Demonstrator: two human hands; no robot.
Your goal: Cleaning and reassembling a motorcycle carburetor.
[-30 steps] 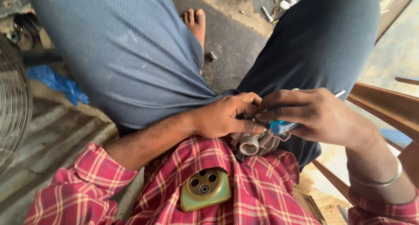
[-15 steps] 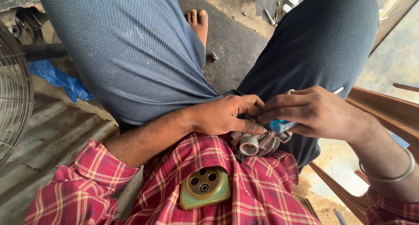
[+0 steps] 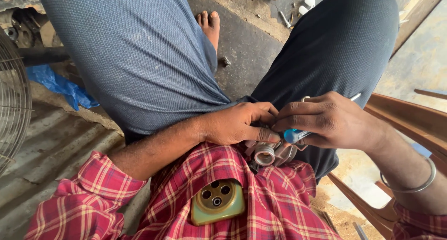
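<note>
My left hand (image 3: 237, 123) grips a small grey metal part (image 3: 270, 152) with a round opening, held in my lap between my thighs. My right hand (image 3: 328, 119) is closed around a blue-handled screwdriver (image 3: 294, 135), whose thin light shaft sticks out past the knuckles at the upper right. The blue handle end rests against the metal part. Much of the part is hidden under both hands. A metal bangle (image 3: 412, 181) circles my right wrist.
A green disc-shaped piece with several holes (image 3: 217, 202) lies on my red plaid shirt (image 3: 260, 207). A wire fan guard (image 3: 14, 100) and blue plastic (image 3: 58, 84) are at left. Small white caps and bolts (image 3: 302, 7) lie on the concrete floor. A wooden chair frame (image 3: 409, 121) is at right.
Both hands keep their hold; my right hand has shifted slightly on the screwdriver. The camera view has tilted a little.
</note>
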